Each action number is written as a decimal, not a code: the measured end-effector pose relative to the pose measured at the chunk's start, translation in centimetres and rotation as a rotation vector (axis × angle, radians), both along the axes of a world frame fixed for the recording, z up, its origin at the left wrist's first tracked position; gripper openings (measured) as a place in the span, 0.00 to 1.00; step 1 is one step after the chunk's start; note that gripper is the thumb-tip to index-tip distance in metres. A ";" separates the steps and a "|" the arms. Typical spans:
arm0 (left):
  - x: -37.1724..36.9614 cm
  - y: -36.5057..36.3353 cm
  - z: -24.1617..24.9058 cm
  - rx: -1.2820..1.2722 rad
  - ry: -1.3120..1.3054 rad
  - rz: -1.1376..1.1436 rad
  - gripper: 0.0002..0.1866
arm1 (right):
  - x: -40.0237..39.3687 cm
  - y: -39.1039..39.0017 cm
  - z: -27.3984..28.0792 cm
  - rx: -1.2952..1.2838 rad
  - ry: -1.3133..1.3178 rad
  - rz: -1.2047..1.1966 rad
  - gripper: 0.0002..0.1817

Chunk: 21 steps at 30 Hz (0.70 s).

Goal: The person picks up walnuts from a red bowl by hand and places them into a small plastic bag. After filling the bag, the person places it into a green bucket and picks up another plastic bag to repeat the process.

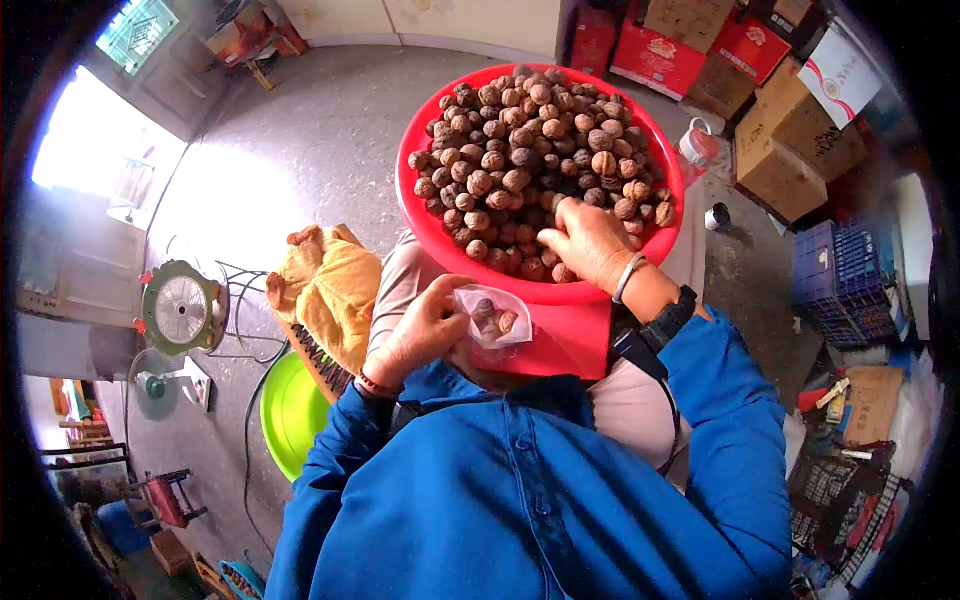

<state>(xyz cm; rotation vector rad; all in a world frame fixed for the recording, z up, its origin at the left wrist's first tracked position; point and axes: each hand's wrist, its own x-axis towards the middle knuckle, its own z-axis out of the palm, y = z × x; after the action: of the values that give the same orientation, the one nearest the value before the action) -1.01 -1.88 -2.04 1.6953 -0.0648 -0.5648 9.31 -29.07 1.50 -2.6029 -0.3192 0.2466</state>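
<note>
Head view: your left hand (425,328) pinches the edge of the small bag (522,314), a few nuts inside it; the film looks thin, limp and easily torn, so hold it by the rim. Your right hand (598,250) dips its curled fingers among the walnuts (520,157); whether they grip one, you cannot tell. The nuts should feel light, hard and rough, prone to roll; take each across its round sides. Around them stands the red basin (408,190), heaped and likely heavy.
</note>
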 end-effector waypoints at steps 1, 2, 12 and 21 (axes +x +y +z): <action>0.0 0.0 -0.1 -0.008 -0.008 -0.002 0.28 | 0.3 -0.2 -0.6 -0.064 -0.124 -0.024 0.21; 0.0 0.0 -0.1 -0.010 -0.007 -0.003 0.28 | 0.6 -0.4 -1.4 -0.129 -0.247 -0.048 0.21; -0.1 0.0 0.5 -0.082 0.007 0.010 0.28 | 1.9 -0.7 -3.7 -0.246 -0.254 -0.041 0.21; -0.2 0.1 0.6 -0.107 -0.020 0.025 0.27 | 2.0 -0.4 -3.2 -0.215 -0.170 -0.120 0.13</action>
<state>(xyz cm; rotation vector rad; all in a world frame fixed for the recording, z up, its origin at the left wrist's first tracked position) -1.17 -1.81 -1.43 1.5957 -0.0864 -0.5171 11.31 -29.49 -1.73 -2.8507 -0.2027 0.0173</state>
